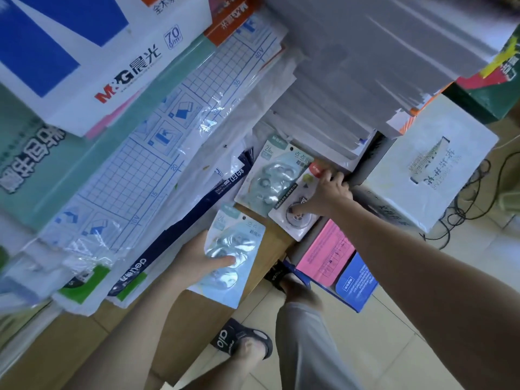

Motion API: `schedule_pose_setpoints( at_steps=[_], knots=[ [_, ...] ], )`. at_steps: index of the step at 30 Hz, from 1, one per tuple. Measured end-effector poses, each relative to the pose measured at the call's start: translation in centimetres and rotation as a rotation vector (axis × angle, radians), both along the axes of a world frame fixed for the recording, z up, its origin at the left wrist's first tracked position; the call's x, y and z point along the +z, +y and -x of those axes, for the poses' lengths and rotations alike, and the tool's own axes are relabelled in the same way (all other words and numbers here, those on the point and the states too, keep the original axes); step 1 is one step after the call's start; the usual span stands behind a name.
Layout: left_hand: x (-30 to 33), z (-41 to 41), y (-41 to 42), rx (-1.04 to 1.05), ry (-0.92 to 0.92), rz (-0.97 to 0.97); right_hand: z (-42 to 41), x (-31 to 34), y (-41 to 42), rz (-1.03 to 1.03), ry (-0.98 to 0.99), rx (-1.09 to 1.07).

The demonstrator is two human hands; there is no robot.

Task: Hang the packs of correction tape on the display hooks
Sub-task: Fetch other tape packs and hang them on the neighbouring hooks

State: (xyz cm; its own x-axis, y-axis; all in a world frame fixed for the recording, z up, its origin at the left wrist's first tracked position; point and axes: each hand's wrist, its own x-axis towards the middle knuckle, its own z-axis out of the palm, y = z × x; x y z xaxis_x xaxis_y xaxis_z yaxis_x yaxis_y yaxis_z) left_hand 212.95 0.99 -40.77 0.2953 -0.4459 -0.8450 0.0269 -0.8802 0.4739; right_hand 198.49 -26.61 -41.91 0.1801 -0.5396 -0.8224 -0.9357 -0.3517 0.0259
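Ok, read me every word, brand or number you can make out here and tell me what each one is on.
"M&G", with Chinese characters beside it: white and blue paper box.
"70 g/m": same box.
"10", "15", "20", "35", "40": grid sheet.
"deli": navy strip.
"24M": correction tape pack held in the left hand.
"24M": correction tape pack on the pile.
Print on the white bag and pink box: too blurred to read.

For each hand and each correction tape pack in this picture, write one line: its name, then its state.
Left hand: holds a blue pack, thumb across its front.
Blue pack in hand: held, not hung.
Right hand: grips the white pack.
White pack: lying flat, gripped.
Second blue pack: lying flat, untouched.
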Motion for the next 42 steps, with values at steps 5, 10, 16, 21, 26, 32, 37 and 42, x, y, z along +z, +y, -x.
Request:
schedule_pose_setpoints(
  at_steps=[5,10,16,21,26,32,37,42],
  knots=[
    [3.7,-1.4,0.2,-0.004,-0.014,0.131,0.0,0.1,1.1,0.015,0.017,0.065],
    [4.0,-1.5,-4.3,-0.028,-0.036,0.244,0.1,-0.5,0.6,0.031,-0.005,0.079],
    [0.0,-1.3,-10.0,-0.132,-0.217,0.285,0.7,-1.5,-0.2,0.034,-0.026,0.071],
    [-2.1,-0.7,-12.0,-0.121,-0.267,0.232,1.5,-2.1,-0.7,0.060,-0.082,0.046],
    [-2.5,-0.7,-12.0,-0.111,-0.255,0.198,1.9,-2.4,-0.8,0.021,-0.163,-0.012],
    [-2.0,-1.7,-11.6,-0.029,-0.107,0.141,2.4,-1.5,-1.6,-0.041,-0.312,-0.155],
    [0.0,-1.7,-10.7,-0.003,-0.040,0.209,2.6,0.2,-1.4,-0.047,-0.446,-0.180],
    [3.8,-0.6,-9.1,0.000,-0.119,0.285,3.0,3.4,-0.9,-0.005,-0.574,-0.241]
  ],
)
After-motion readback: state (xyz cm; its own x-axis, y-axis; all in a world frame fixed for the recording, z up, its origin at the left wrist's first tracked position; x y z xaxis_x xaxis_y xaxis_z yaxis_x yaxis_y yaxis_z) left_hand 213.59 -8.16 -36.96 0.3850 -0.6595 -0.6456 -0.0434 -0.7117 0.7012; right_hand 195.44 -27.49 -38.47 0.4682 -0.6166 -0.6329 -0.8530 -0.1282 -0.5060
